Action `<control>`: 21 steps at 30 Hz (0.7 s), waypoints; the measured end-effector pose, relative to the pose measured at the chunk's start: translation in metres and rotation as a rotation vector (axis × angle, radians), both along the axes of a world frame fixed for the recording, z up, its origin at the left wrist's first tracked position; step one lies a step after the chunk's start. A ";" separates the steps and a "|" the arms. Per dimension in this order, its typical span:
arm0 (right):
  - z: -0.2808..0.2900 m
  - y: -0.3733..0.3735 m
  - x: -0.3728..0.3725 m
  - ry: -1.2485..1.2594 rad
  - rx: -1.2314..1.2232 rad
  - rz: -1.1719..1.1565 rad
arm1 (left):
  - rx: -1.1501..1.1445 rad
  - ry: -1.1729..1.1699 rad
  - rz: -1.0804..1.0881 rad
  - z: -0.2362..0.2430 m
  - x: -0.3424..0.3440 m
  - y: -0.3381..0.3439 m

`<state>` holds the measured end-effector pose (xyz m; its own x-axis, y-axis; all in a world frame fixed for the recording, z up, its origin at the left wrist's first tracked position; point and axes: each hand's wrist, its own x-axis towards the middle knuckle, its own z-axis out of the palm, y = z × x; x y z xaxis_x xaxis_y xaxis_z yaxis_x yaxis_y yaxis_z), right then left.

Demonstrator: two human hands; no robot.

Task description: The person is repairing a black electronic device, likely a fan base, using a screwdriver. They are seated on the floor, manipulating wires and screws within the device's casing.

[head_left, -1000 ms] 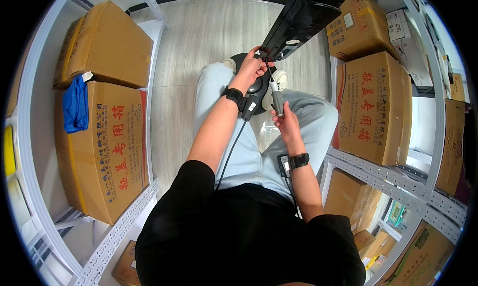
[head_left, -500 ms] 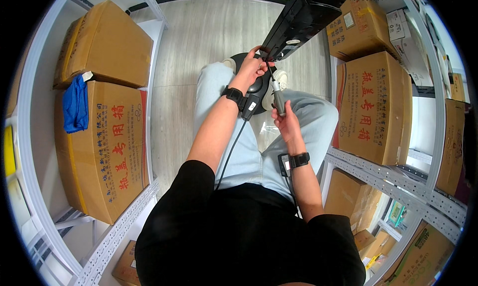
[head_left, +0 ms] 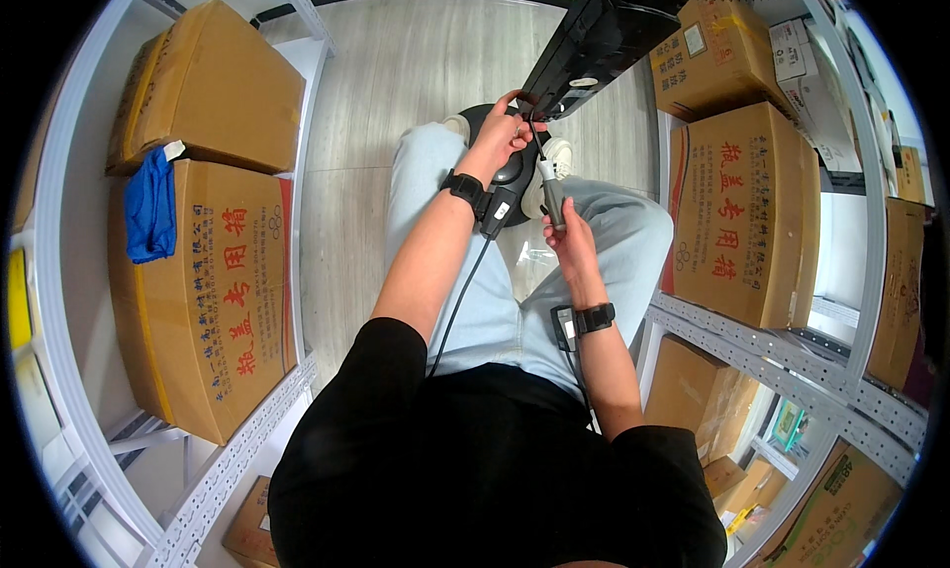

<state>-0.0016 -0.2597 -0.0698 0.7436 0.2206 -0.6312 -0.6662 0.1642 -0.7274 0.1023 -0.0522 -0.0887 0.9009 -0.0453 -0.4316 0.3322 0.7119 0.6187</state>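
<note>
A screwdriver (head_left: 554, 194) with a grey handle and dark shaft is in my right hand (head_left: 574, 239), fingers closed round the handle's lower end. Its shaft points up and away, its tip reaching the lower end of a tilted black fan housing (head_left: 599, 48). My left hand (head_left: 500, 138) is at that same end, fingers curled by the screwdriver's tip and one finger against the housing. What the left fingers pinch is hidden. Below the hands, between my shoes, lies the fan's round black base (head_left: 512, 207). Both wrists carry black straps with small cabled boxes.
Grey metal shelves (head_left: 792, 355) with cardboard boxes (head_left: 732, 212) stand close on my right. More boxes (head_left: 213, 301) sit on the left shelf, a blue cloth (head_left: 150, 207) hanging over one. A clear plastic bag (head_left: 535, 259) lies between my legs on the wood-look floor (head_left: 351, 222).
My right hand and the screwdriver handle have shifted very slightly. The left hand and the fan housing look the same.
</note>
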 end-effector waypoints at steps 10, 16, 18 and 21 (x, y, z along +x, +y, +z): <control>0.003 0.006 0.000 -0.145 -0.127 0.049 | 0.013 0.025 -0.006 0.007 -0.001 -0.002; 0.003 0.005 0.003 -0.104 -0.076 0.044 | 0.012 0.012 -0.014 0.003 -0.003 0.001; 0.009 0.009 0.006 -0.122 -0.144 0.043 | 0.015 0.010 -0.019 0.005 -0.002 0.001; 0.010 0.011 0.013 -0.115 -0.160 0.074 | 0.036 0.024 -0.020 0.008 -0.004 -0.002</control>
<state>0.0118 -0.2483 -0.0597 0.7981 0.1810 -0.5747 -0.5835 -0.0061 -0.8121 0.0985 -0.0541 -0.0812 0.8893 -0.0468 -0.4550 0.3611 0.6824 0.6355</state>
